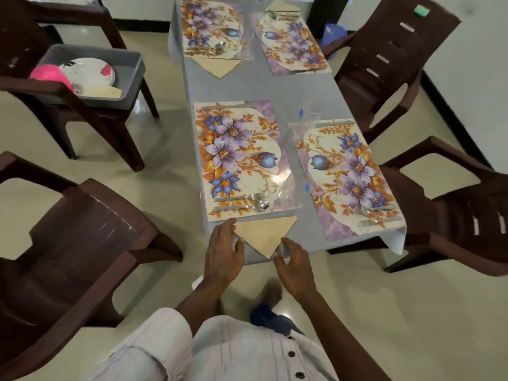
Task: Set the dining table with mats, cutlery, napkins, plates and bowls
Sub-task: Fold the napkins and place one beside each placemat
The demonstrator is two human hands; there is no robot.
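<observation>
Head view: the folded tan napkin (265,236) lies at the near edge of the counter (261,86), just below the near-left mat (239,160). The left hand (226,247) rests spread fingers on its left corner; the right hand (295,266), loosely spread, sits by its tip

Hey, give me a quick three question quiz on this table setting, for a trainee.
1. True or false: the plates already lie on the mats.
2. How many mats are on the table? A two, B four, C six.
3. The left hand touches one napkin. Which mat has none?
Key: 1 false, they sit in the grey tub; 2 B; 3 the near right mat.
</observation>
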